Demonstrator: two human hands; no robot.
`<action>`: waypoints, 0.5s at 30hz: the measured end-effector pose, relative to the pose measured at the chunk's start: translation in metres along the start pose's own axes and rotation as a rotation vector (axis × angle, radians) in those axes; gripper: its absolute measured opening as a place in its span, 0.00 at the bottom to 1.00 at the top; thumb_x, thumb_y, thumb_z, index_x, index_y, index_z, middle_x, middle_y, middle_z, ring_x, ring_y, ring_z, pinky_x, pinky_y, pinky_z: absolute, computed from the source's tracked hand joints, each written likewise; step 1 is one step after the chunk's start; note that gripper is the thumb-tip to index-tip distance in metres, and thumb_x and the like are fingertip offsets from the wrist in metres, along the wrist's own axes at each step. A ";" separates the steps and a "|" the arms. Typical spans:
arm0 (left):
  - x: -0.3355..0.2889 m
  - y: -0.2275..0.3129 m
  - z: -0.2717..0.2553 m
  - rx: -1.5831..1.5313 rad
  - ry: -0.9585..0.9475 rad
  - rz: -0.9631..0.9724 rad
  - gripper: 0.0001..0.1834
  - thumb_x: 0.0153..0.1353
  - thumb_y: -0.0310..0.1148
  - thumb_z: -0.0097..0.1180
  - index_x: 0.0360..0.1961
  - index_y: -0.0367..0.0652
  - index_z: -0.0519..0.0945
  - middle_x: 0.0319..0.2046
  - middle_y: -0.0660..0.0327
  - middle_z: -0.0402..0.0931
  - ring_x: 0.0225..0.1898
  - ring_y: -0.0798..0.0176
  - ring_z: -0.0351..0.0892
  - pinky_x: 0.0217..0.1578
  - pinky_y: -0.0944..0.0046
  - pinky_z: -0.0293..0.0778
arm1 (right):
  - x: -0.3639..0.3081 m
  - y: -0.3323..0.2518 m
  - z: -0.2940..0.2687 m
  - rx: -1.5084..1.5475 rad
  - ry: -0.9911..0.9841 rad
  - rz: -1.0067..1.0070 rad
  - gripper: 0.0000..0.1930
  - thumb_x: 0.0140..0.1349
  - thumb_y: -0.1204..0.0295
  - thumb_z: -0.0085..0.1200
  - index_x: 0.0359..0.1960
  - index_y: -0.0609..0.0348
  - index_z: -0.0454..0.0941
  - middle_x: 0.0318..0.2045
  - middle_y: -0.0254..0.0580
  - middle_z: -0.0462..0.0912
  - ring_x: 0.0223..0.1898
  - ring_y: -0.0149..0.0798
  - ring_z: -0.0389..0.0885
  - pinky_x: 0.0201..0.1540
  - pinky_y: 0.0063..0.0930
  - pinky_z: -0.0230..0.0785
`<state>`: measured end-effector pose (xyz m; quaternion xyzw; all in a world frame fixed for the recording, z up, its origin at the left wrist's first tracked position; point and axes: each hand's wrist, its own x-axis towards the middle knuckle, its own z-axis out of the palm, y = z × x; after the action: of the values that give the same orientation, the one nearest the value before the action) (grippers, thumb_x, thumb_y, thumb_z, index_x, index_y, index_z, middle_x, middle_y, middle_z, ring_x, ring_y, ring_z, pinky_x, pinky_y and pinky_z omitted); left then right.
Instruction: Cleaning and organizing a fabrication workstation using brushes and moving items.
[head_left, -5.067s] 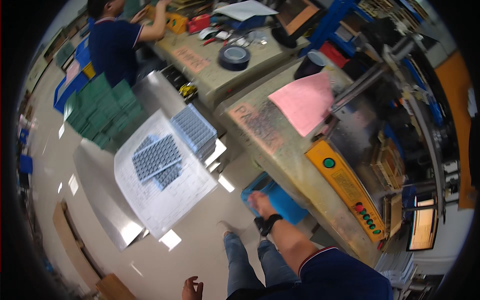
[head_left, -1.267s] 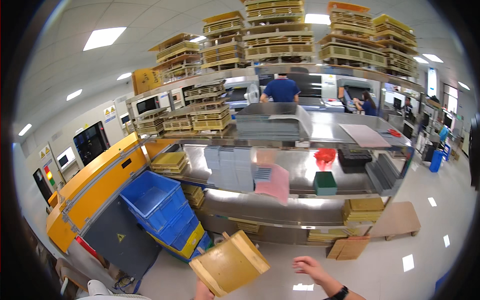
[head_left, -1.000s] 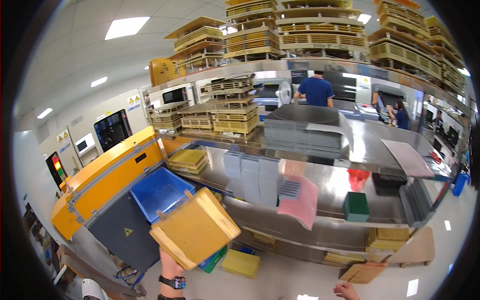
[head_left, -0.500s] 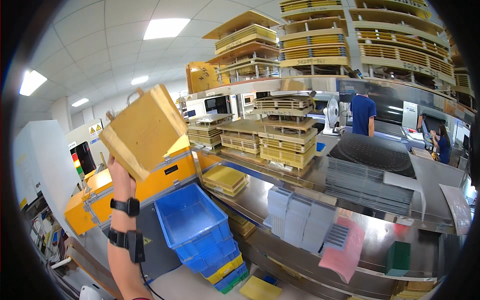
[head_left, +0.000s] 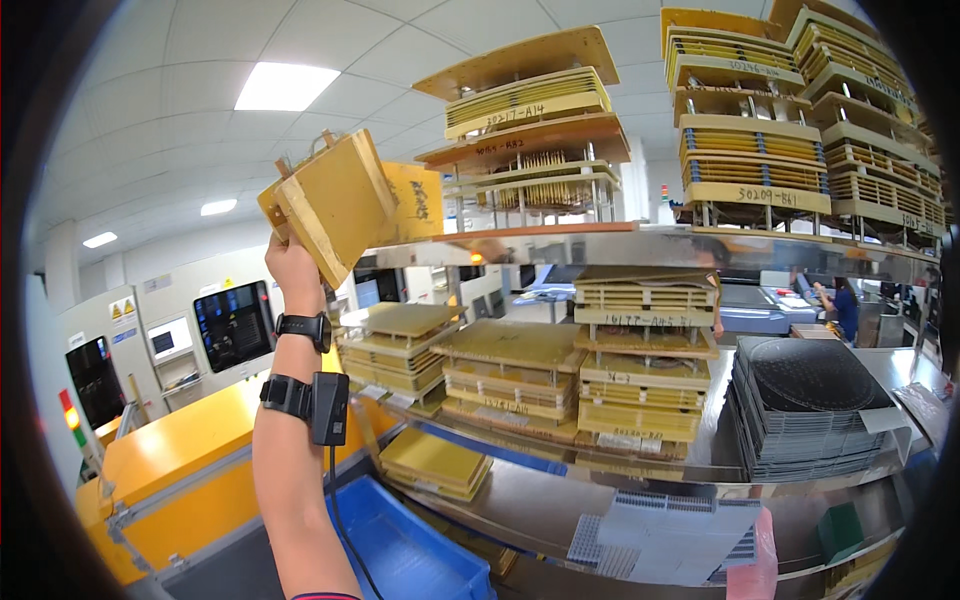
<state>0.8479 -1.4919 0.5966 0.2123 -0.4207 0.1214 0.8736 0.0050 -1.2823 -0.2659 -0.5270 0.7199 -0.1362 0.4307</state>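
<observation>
One tan board fixture [head_left: 345,200], pale wooden strips [head_left: 311,230] along opposite edges, tilts upward from the left hand [head_left: 292,268] clasping it, tabs [head_left: 284,168] jutting above the grip.

"What's on the metal top shelf [head_left: 670,248]?"
"Stacked board fixtures [head_left: 525,105] — above and right of the left hand's fingers [head_left: 282,250]."
"And the middle shelf [head_left: 716,428]?"
"More fixture stacks [head_left: 510,365], below and right of the fingers, then a stack of dark plates [head_left: 810,410] farther right."
"The lower shelf [head_left: 522,507]?"
"Flat yellow boards [head_left: 435,462], well below the fingers — then a pale grey stack [head_left: 675,530] and a green block [head_left: 840,530], each farther right."
</observation>
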 end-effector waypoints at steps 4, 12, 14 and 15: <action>0.036 -0.078 0.016 0.172 -0.002 0.064 0.17 0.64 0.37 0.49 0.37 0.29 0.76 0.29 0.56 0.78 0.29 0.66 0.74 0.32 0.66 0.69 | -0.009 -0.047 0.027 0.073 0.049 -0.041 0.07 0.52 0.67 0.50 0.27 0.54 0.77 0.23 0.40 0.79 0.22 0.37 0.73 0.28 0.35 0.66; 0.085 -0.136 0.041 0.472 0.010 0.079 0.25 0.65 0.46 0.46 0.50 0.32 0.70 0.36 0.44 0.76 0.36 0.51 0.77 0.38 0.57 0.70 | 0.004 -0.102 0.015 0.146 0.104 -0.157 0.10 0.54 0.65 0.50 0.33 0.55 0.77 0.28 0.41 0.80 0.27 0.38 0.75 0.33 0.35 0.67; 0.076 -0.130 0.053 0.361 -0.013 0.172 0.29 0.65 0.46 0.43 0.61 0.41 0.58 0.55 0.44 0.65 0.53 0.46 0.68 0.48 0.54 0.67 | 0.010 -0.111 0.005 0.152 0.107 -0.185 0.11 0.55 0.64 0.50 0.35 0.56 0.76 0.29 0.41 0.80 0.28 0.39 0.75 0.34 0.35 0.68; 0.064 -0.131 0.058 0.355 -0.014 0.169 0.29 0.65 0.46 0.43 0.61 0.41 0.58 0.55 0.44 0.65 0.53 0.46 0.68 0.48 0.54 0.67 | 0.015 -0.115 0.000 0.156 0.107 -0.203 0.11 0.55 0.64 0.51 0.36 0.56 0.76 0.30 0.42 0.80 0.29 0.39 0.75 0.35 0.35 0.68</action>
<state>0.8989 -1.6324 0.6436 0.3277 -0.4149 0.2651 0.8063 0.0778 -1.3421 -0.1984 -0.5538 0.6720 -0.2626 0.4156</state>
